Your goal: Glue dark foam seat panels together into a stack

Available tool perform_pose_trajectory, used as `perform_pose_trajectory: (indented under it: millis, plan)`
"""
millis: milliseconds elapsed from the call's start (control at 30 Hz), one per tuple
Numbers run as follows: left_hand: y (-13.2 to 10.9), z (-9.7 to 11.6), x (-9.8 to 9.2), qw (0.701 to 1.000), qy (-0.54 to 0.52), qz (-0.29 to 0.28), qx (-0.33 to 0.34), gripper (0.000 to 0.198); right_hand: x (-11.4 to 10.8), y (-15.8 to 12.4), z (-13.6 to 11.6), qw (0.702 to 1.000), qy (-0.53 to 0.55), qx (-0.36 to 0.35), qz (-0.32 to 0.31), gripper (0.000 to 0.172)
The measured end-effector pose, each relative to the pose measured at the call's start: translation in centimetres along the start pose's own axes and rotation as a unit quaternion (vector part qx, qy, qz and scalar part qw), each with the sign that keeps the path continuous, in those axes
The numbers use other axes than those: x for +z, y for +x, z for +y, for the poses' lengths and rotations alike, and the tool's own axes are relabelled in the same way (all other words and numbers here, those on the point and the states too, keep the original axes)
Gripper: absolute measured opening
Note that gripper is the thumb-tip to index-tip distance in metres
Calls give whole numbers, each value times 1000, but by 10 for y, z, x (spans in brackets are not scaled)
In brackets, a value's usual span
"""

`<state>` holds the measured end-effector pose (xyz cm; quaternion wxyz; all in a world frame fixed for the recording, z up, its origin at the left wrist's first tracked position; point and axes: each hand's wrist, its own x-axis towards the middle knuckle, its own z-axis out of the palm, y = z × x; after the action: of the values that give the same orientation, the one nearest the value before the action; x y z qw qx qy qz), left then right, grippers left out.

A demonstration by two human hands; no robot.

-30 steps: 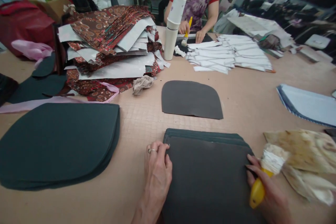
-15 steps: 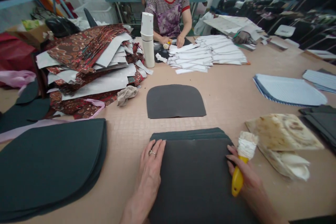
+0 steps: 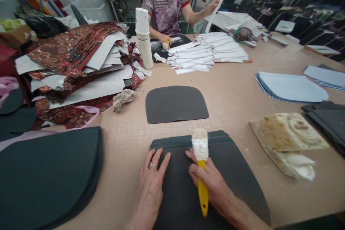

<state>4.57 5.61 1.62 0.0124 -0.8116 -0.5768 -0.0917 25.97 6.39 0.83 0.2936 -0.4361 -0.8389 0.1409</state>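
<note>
The left hand is lying flat on the near stack of dark pieces, its fingers spread and pressing on the top sheet near the stack's left edge, holding nothing; a ring is showing on one finger. The right hand is resting on the same sheet just beside it, with a yellow-handled brush lying across the back of its fingers; how the fingers are gripping the handle is hidden beneath the hand, so whether they are curled tight around it cannot be told. The brush's pale bristles are pointing away from the person, reaching to the far edge of the stack. The stack is sitting on the tabletop at the near middle, its lower edge running out of the frame along with both wrists.

A single dark piece is lying apart, farther out. A larger pile of dark rounded pieces is spreading to the left, cut off by the frame. A glue-stained rag is lying to the right. Across the tabletop another person is working beside rows of white strips, one hand lifting a white strip. A heap of patterned sheets is partly covering whatever is lying beneath it.
</note>
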Motion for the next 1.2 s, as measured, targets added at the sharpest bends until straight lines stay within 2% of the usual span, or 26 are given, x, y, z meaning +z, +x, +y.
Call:
perform_pose_trajectory:
  millis: [100, 200, 433, 600, 700, 800, 900, 1000, 1100, 1200]
  plan:
    - [0, 0, 0, 1000, 5, 7, 1, 64, 7, 3, 4, 1000, -25, 8, -13, 13]
    - [0, 1, 0, 1000, -3, 1, -3, 67, 7, 0, 15, 998, -59, 18, 5, 11]
    - [0, 4, -1, 999, -29, -11, -30, 76, -9, -22, 54, 991, -104, 52, 59, 13]
    - [-2, 0, 3, 999, -34, -12, -27, 73, -23, -38, 76, 987, -115, 93, 65, 10]
    - [2, 3, 0, 999, -20, 25, -43, 59, -20, -43, 82, 987, -101, 102, 76, 12]
    - [15, 22, -8, 998, -35, 47, -27, 50, -15, -45, 84, 986, -94, 109, 86, 13]
    - [34, 57, -8, 996, -83, -2, 28, 55, -14, -46, 85, 986, -93, 102, 90, 13]
    - [47, 87, 6, 992, -108, -39, 51, 49, -12, -50, 90, 987, -98, 93, 86, 14]
    - [50, 99, 20, 993, -107, -45, 29, 46, -6, -56, 97, 986, -93, 97, 95, 13]
    - [45, 97, 21, 995, -91, -48, 17, 47, -3, -60, 101, 986, -87, 105, 95, 13]
